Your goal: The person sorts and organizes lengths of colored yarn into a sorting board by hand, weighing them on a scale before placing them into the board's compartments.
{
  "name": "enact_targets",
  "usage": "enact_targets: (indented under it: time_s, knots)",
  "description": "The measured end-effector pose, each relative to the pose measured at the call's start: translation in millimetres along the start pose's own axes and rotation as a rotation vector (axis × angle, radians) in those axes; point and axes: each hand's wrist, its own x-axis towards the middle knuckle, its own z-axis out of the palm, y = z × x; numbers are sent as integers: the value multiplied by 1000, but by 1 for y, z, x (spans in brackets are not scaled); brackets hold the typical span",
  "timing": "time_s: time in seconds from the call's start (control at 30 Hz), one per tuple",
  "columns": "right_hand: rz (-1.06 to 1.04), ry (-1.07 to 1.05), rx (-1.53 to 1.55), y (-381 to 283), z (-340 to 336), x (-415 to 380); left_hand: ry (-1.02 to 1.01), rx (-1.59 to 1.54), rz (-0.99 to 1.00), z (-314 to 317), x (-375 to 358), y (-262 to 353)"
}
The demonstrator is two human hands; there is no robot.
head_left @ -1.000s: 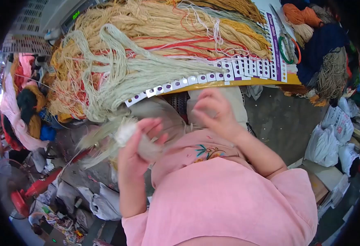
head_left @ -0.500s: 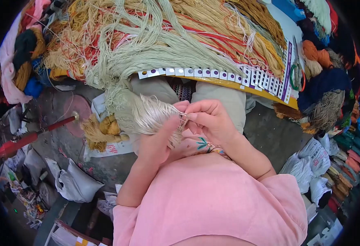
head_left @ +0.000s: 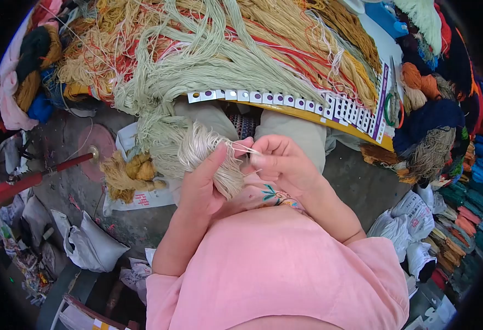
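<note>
A cream-coloured hank of thread (head_left: 200, 146) is bunched in my left hand (head_left: 208, 179), thumb on top and fingers curled around its lower side. My right hand (head_left: 282, 162) pinches a few strands drawn out from the hank's right end, its fingers closed. Those strands stretch taut between the two hands. Beyond my hands, long pale green threads (head_left: 214, 71) lie across the table and hang over its near edge. Along that edge runs a row of white punched cards (head_left: 277, 99) with threads attached.
Tan and red threads (head_left: 285, 41) cover the table. Scissors (head_left: 393, 104) lie at its right side. Yarn bundles (head_left: 428, 126) are heaped at the right, plastic bags (head_left: 412, 214) below them. On the floor at the left are a red metal pole (head_left: 43, 179) and a white sack (head_left: 90, 242).
My left hand has turned, and the hank now shows a rounded loop end on top. The strands between my hands are pulled out longer.
</note>
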Motion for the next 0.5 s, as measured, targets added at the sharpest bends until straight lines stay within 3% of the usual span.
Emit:
enact_targets:
  time_s: [0.07, 0.2, 0.27, 0.5]
  knots:
    - [-18, 59, 23, -1, 2, 1, -113, -17, 24, 0, 0, 1]
    - [23, 107, 92, -2, 8, 2, -61, -33, 13, 5, 0, 3]
    - [73, 168, -350, -1, 8, 2, -83, 197, 69, 8, 0, 3]
    - [-3, 197, -176, 1, 7, 4, -41, 103, 10, -1, 7, 1]
